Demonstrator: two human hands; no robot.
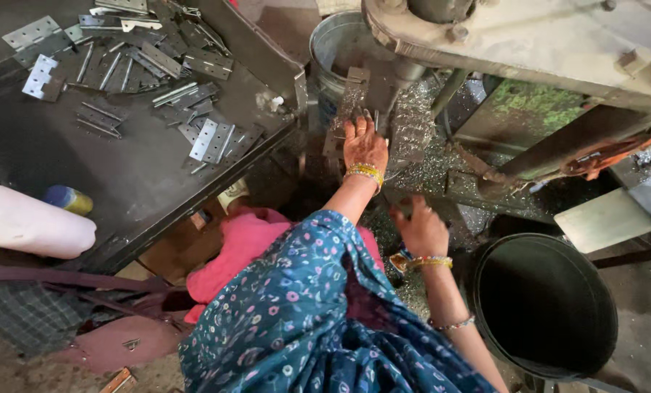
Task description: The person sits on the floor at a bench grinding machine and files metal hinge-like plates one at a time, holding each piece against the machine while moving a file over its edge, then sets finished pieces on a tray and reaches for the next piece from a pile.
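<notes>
The left hand lies flat, fingers spread, on a metal hinge plate under the press machine. The right hand, nearer the body than the press, is loosely curled, seemingly empty. Loose hinges cover the table left of the press.

Metal hinge plate: flat, grey, dull-surfaced, perforated with small holes. It lies opened out lengthwise, upper centre of the frame, on the machine bed amid bright metal shavings. Its near end sits under the fingertips; its far end points toward the bucket.
</notes>
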